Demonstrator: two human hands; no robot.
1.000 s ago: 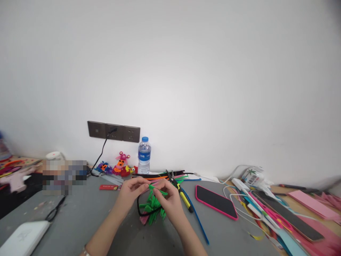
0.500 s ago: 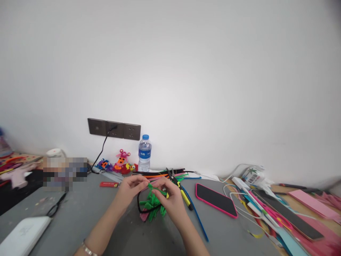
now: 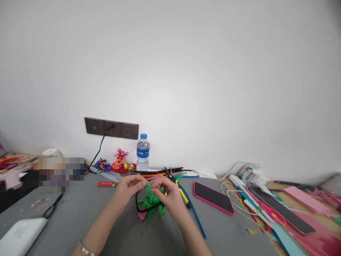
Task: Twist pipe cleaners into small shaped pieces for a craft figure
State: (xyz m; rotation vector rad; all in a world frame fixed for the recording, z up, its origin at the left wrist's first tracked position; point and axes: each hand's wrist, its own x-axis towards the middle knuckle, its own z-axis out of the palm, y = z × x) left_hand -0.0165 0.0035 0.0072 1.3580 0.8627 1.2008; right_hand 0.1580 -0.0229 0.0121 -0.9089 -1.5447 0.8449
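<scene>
Fingertips of the left hand [image 3: 131, 185] and the right hand [image 3: 170, 195] meet low in the middle of the frame. Thumb and forefinger of each are pressed together on a short bright green fuzzy pipe-cleaner strand [image 3: 148, 186] that spans the small gap between them. Just below that strand, a bunch of folded green pipe-cleaner pieces [image 3: 151, 207] rests on the grey tabletop [image 3: 87, 209], with a thin black wire loop [image 3: 137, 204] curving around its left side. Yellow-handled cutting pliers [image 3: 182, 193] lie just right of the right hand, and a long blue pipe cleaner [image 3: 197, 220] runs from there toward the lower right. Further right lies a dark phone in a pink case [image 3: 213, 197]. Behind the hands, by the white wall, stand a clear plastic water bottle with a blue cap [image 3: 142, 153] and small colourful pipe-cleaner figures [image 3: 119, 165]. A silver bracelet [image 3: 85, 250] circles the left wrist at the bottom edge.
</scene>
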